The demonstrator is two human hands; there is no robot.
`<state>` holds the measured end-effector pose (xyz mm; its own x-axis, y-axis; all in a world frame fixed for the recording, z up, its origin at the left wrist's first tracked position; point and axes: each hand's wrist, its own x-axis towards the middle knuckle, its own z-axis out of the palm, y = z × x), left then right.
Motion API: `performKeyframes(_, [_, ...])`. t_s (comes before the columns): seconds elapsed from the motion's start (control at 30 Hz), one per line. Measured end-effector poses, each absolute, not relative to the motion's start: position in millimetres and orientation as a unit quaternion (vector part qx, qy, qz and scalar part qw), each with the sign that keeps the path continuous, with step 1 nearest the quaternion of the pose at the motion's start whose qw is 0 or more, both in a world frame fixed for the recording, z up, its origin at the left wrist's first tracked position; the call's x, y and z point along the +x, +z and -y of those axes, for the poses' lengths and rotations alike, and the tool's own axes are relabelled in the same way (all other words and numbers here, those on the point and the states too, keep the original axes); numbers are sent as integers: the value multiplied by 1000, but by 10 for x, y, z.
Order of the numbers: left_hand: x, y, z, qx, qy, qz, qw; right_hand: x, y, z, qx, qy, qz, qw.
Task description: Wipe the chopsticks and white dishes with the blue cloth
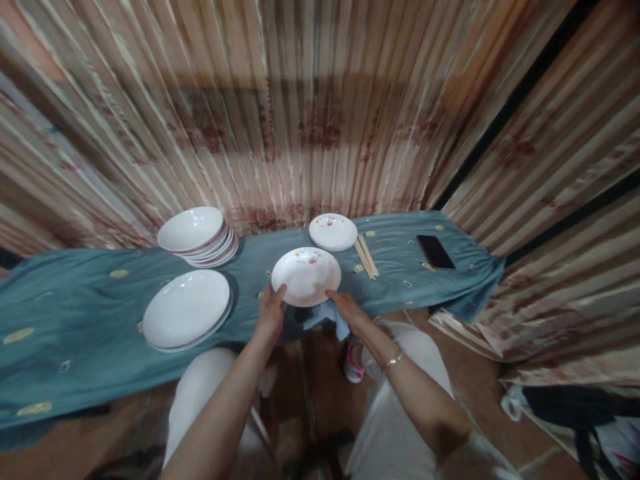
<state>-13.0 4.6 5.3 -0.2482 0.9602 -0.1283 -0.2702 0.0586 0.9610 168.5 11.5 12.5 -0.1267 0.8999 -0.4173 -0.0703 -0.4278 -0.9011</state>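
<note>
A white plate with a floral pattern [306, 275] is held tilted above the table's front edge, between both hands. My left hand [271, 308] grips its lower left rim, thumb on the upper face. At the lower right rim, my right hand [346, 309] is closed on the plate, with a light blue cloth [327, 316] hanging beneath it by the fingers. Behind the held plate lie more flowered plates [333, 232], stacked. Several wooden chopsticks [367, 257] lie beside that stack.
A stack of white bowls [196, 233] stands at the back left, and large white plates [187, 310] lie in front of it. A dark phone [435, 252] rests at the right on the teal tablecloth [100, 303]. Pleated curtains [300, 120] hang right behind the table.
</note>
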Motion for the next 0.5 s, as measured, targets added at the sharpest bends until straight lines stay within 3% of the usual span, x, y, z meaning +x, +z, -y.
performKeyframes(0.1, [-134,157,0,222,597,-464,616,1693,130,-134,-530,651,402,367])
performKeyframes(0.23, [-163,231,23,192,620,-441,620,1769,131,-198,-519,616,487,338])
performKeyframes(0.5, [-191,112,15,213,634,-479,569,1980,215,-307,-621,275,660,321])
